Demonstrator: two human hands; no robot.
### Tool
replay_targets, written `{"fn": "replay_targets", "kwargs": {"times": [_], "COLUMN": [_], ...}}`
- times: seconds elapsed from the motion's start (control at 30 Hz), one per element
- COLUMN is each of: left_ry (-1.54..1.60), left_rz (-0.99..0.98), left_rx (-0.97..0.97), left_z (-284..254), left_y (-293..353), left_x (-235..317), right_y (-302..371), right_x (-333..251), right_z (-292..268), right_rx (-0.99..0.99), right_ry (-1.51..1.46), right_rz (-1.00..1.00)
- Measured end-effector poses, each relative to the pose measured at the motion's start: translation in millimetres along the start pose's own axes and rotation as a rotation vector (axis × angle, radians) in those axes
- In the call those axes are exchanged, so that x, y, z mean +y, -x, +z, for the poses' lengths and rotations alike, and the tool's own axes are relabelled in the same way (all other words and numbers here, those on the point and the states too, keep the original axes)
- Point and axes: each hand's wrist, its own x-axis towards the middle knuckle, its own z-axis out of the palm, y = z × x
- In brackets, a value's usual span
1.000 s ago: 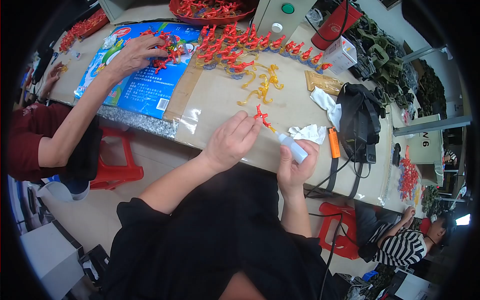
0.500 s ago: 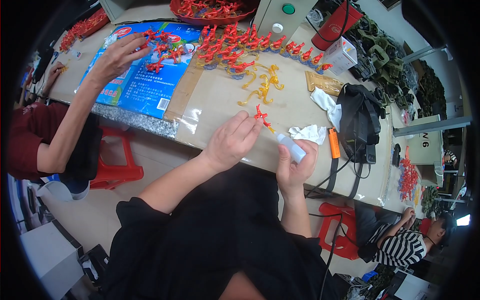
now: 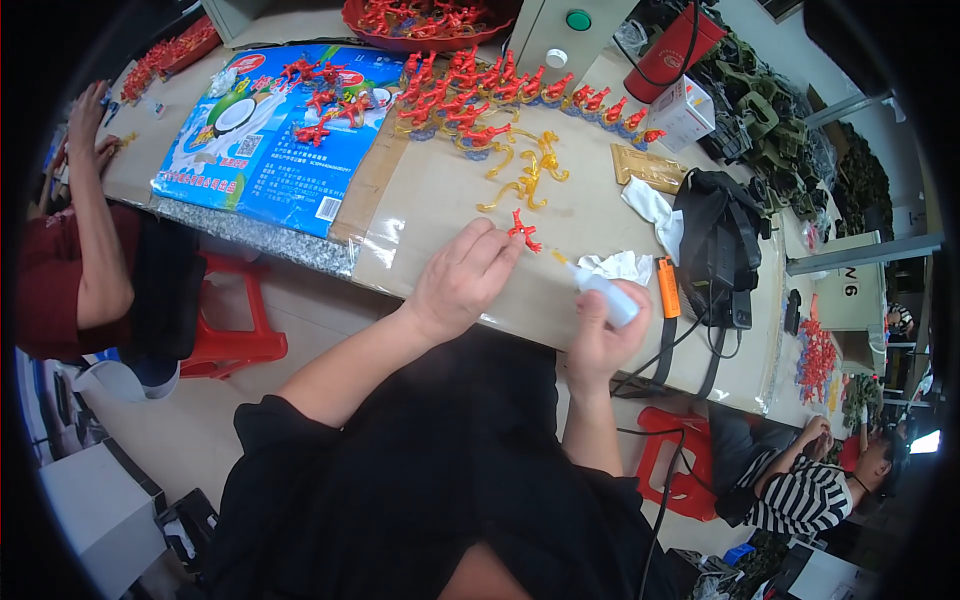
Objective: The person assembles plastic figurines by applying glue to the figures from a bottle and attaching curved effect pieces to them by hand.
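Observation:
Between the fingertips of my left hand [image 3: 460,275] is pinched a small red figurine [image 3: 523,233], held over the near part of the table. My right hand [image 3: 606,345] is wrapped round a whitish squeeze bottle [image 3: 610,298] with a thin yellowish tip. That tip points toward the figurine, with a small gap between them. Just beyond, several curled translucent yellow pieces [image 3: 540,172] lie on the tabletop. Behind those stand rows of red figurines [image 3: 462,98] on bluish clear bases.
A crumpled tissue [image 3: 617,267], orange lighter [image 3: 668,286] and black bag [image 3: 717,225] lie on the right. More figurines lie on a blue printed sheet [image 3: 270,170] at left. A red bowl [image 3: 425,43] of them stands behind. Co-workers sit at both sides.
The bottle has drawn back from the figurine, rightward and slightly down, with my right hand. The left co-worker's hand has left the blue sheet and moved further left. My left hand has barely moved.

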Motion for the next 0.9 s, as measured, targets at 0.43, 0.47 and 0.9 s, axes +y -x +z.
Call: {"fn": "replay_targets", "kwargs": {"times": [0.43, 0.47, 0.9], "left_ry": [1.633, 1.682, 1.775], "left_rz": [-0.871, -0.895, -0.928], "left_rx": [0.399, 0.390, 0.377], "left_z": [-17, -19, -23], "left_y": [17, 18, 24], "left_x": [-35, -36, -36], "right_y": [-80, -84, -62], "right_x": [11, 24, -13], "right_z": [-4, -5, 13], "right_rx": [-0.113, -0.118, -0.001], "right_ry": [0.299, 0.232, 0.394], "right_rz": [0.108, 0.181, -0.055]}}
